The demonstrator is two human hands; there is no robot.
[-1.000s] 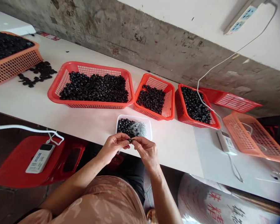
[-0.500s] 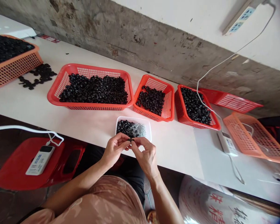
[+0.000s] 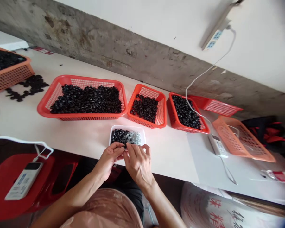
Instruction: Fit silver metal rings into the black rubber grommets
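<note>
My left hand (image 3: 111, 160) pinches a small black part between thumb and fingertips, at the front edge of a white plastic box (image 3: 144, 139). My right hand (image 3: 139, 163) is right beside it, its back turned up and its fingers bent together; the fingertips meet the left ones at the part, and what they grip is hidden. The box holds small round black parts (image 3: 120, 134) on the left and tiny shiny metal pieces (image 3: 134, 137) on the right.
Behind the box stand a wide red basket (image 3: 91, 117) and two smaller red baskets (image 3: 161, 110), all holding black parts. An orange basket (image 3: 9, 77) is far left. On the right are a cable (image 3: 187, 91) and an orange basket (image 3: 239, 152). A power bank (image 3: 25, 180) lies on a red stool (image 3: 2, 202).
My right hand has turned over, back upward, with its fingers bent down toward the box. The left still pinches. The whole view has shifted, so the baskets appear further left and lower.
</note>
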